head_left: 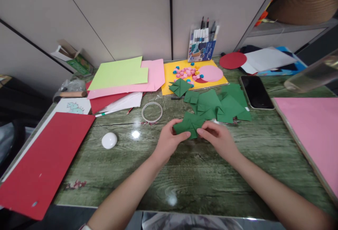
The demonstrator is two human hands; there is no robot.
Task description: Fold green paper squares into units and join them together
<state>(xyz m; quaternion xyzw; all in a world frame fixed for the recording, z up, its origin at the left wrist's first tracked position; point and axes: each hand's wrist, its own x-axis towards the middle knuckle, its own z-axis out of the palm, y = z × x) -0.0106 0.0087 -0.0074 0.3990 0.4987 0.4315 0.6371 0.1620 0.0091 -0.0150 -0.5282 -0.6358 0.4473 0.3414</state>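
Observation:
Between my two hands is a folded piece of green paper, held just above the table near its middle. My left hand pinches its left edge, thumb on top and fingers underneath. On the other side, my right hand grips the lower right edge between thumb and fingers. Right behind it lies a heap of green folded papers, overlapping one another. A separate green folded leaf shape rests partly on a yellow sheet farther back. The fingers under the held paper are partly hidden.
Small pink and blue balls and pink paper circles lie on the yellow sheet. A roll of tape and a white round object are at left. A phone, a clear bottle and pink sheets sit right.

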